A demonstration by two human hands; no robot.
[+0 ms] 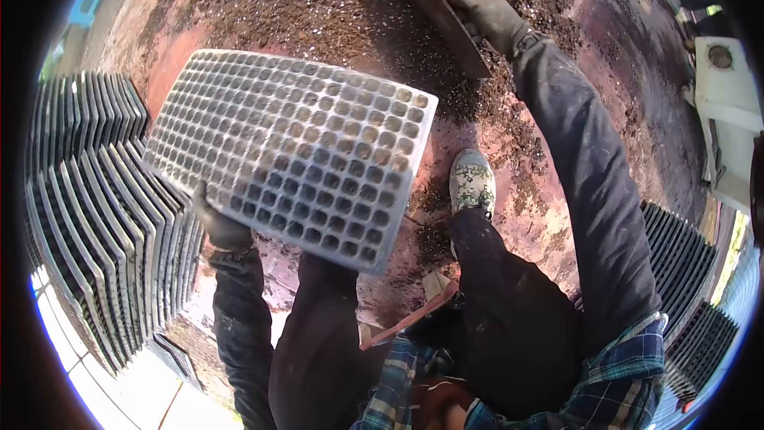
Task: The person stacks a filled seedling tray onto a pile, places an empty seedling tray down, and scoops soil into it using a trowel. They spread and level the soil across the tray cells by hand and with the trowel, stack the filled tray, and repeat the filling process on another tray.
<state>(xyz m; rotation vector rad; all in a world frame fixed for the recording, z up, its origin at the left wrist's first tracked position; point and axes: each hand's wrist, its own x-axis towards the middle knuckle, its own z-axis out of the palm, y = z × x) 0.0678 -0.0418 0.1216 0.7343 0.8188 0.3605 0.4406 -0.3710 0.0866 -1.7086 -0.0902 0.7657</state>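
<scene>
Gloved in dark fabric, my left hand (223, 224) grips the near edge of a grey seedling tray (298, 143) with many small square cells. The cells look empty, and the tray is held tilted over the reddish floor. At the upper right, my right hand (492, 20), in a grey glove, is closed round the handle of a flat dark blade (438, 16). The blade's lower end is close to a spread of dark brown soil (302, 8).
Nested black trays (119, 223) stand stacked at the left. More stacked trays (676, 263) are at the right, below a white container (730, 84). My shoe (472, 179) rests on the reddish surface (549, 231). A blue object (87, 4) lies far left.
</scene>
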